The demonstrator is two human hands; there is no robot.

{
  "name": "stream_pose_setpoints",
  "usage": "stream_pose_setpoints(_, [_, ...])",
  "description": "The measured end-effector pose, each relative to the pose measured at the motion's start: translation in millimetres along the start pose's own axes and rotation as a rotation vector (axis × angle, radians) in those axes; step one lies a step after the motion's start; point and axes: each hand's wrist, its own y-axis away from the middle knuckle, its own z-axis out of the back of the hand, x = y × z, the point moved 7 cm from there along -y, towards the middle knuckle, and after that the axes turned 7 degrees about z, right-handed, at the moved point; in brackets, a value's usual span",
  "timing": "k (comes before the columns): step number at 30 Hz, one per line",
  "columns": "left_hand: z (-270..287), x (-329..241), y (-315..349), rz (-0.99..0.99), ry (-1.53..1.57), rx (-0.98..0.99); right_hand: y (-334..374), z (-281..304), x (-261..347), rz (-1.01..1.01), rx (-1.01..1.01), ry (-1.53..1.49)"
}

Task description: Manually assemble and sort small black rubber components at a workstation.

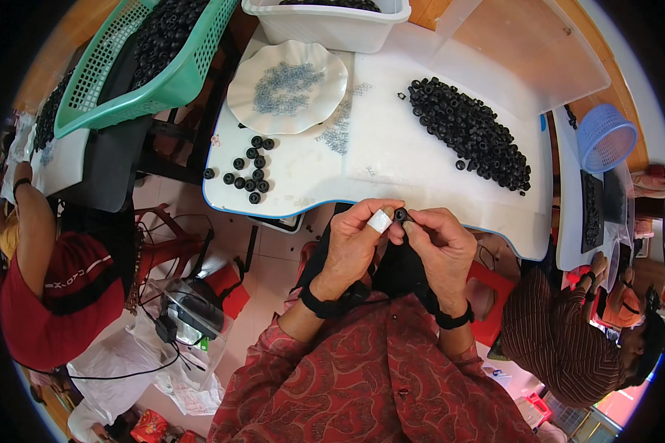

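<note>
A small black ring-shaped part is pinched between my two hands, just past the table's front edge. My left hand is closed at the part's left side, with white tape wrapped round its thumb. From the other side, the thumb and fingers of my right hand press on the same part. Similar black parts lie loose on the table's left side. A large heap of small black pieces covers the right part of the table. Small clear pieces are scattered near the middle.
A wavy-rimmed white plate bears more clear pieces. Behind it stands a white tub; a green basket of black parts is at far left. A clear plastic sheet or lid rises at back right. People work on both sides.
</note>
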Motion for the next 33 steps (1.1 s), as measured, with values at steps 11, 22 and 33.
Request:
stream_pose_setpoints(11, [3,-5,2,-0.074,-0.099,0.009,2,0,-3,0.041,0.031,0.079])
stream_pose_setpoints(22, [-2,-6,2,-0.080,-0.083,0.002,2,-2,-1,-0.078,-0.044,0.009])
stream_pose_setpoints(33, [-2,-5,3,-0.053,-0.069,0.003,3,-1,4,-0.124,-0.048,0.019])
